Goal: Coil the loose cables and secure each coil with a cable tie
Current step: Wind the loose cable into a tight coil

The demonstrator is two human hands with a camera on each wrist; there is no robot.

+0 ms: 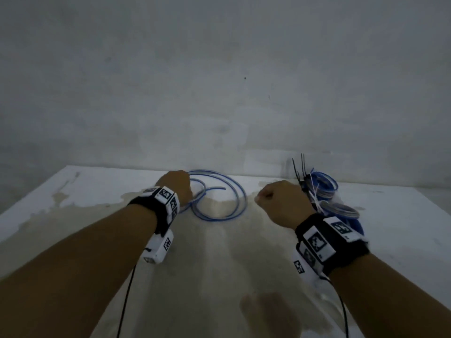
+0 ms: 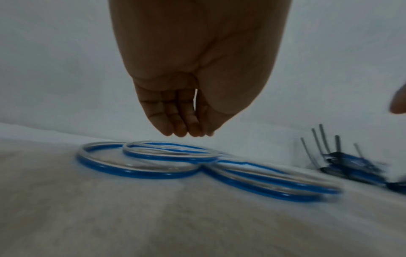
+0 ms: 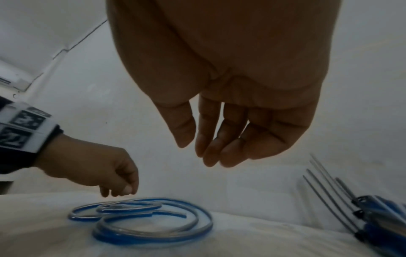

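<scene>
Stained white table point(image 1: 378, 252) holds a loose blue-and-clear cable point(image 1: 219, 203); left hand point(image 1: 177, 185) hovers above it and right hand point(image 1: 280, 203) beside, fingers relaxed, empty.

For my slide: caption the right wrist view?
Right hand hovers empty above loose blue cable; left hand reaches it.

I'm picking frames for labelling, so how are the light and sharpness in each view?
Head view: dim, grey, soft, but the loose cable is readable. Left wrist view: motion blur smears the tied coils; the left hand is dark against a bright wall. Right wrist view: the right hand is backlit, cable edges soft.
</scene>
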